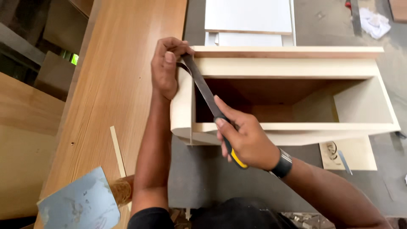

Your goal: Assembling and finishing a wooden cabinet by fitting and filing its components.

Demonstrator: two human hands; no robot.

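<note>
- Wood-grain counter (123, 76) is running along the left, with a grey scraper blade (80, 203) lying at its near end.
- Your left hand (166, 68) is pinching the file's (203, 87) tip, fingers clamped, against the cream box's (288, 68) corner.
- Your right hand (246, 140) is gripping the file's yellow-black handle, fingers closed around it.
- White panels (250, 17) are lying beyond the box.

Right hand (246, 142) covers most of the file's handle (237, 160); file tip hidden under left hand (166, 68) at the box (288, 68) corner. Box interior too dark.
</note>
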